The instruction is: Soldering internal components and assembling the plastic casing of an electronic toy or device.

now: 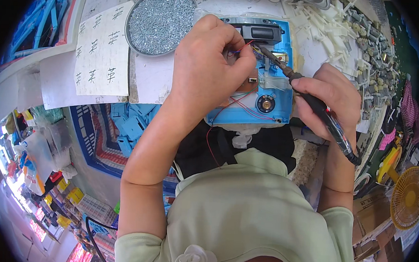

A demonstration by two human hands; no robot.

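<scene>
A blue plastic housing (287, 39) lies open on the bench in front of me, with wires and parts inside. My left hand (211, 66) reaches over its left side, thumb and forefinger pinched on a thin red wire (248, 44). My right hand (331, 97) grips a soldering iron (326, 116) by its dark handle. The iron's tip points left, close to the pinched wire; whether they touch I cannot tell. Near them sits a black rectangular part (264, 33) at the housing's top. A small round speaker (266, 103) lies lower in the housing. My left hand hides part of the inside.
A round tin of small screws (162, 21) stands left of the housing, beside a paper sheet with handwriting (101, 52). White plastic pieces (316, 24) and many small metal-and-white parts (368, 49) lie at right. Blue plastic parts (134, 126) fill a crate below. A yellow fan (409, 197) stands at far right.
</scene>
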